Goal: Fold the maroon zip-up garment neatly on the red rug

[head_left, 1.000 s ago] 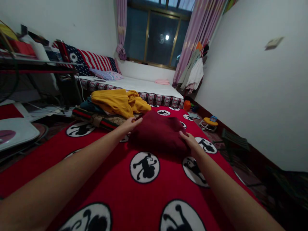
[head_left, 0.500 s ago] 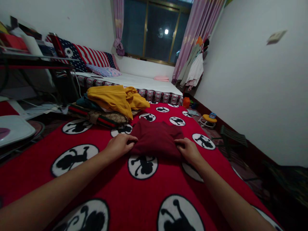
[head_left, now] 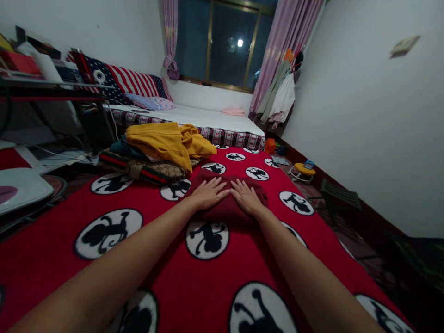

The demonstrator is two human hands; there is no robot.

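Observation:
A dark red garment (head_left: 225, 215), folded into a small bundle, lies on the red blanket (head_left: 194, 286) with its monkey-patterned white circles. My left hand (head_left: 210, 193) rests flat on the garment's left part, fingers stretched out. Close beside it, my right hand (head_left: 245, 196) lies flat on the right part, fingers spread. The fingertips of the two hands nearly meet in the middle. Both hands and wrists cover much of the cloth. What kind of garment it is, I cannot tell.
Left of the garment, yellow clothing (head_left: 156, 141) lies piled on a brown patterned item with green and red stripes (head_left: 149, 170). A cluttered desk (head_left: 55, 88) stands at the left. A bed (head_left: 204, 118) is below the window. Low stools (head_left: 302, 170) stand along the right wall.
Both hands have let go of the garment's left and right edges. They have moved inward and now lie flat on top of it with fingers extended.

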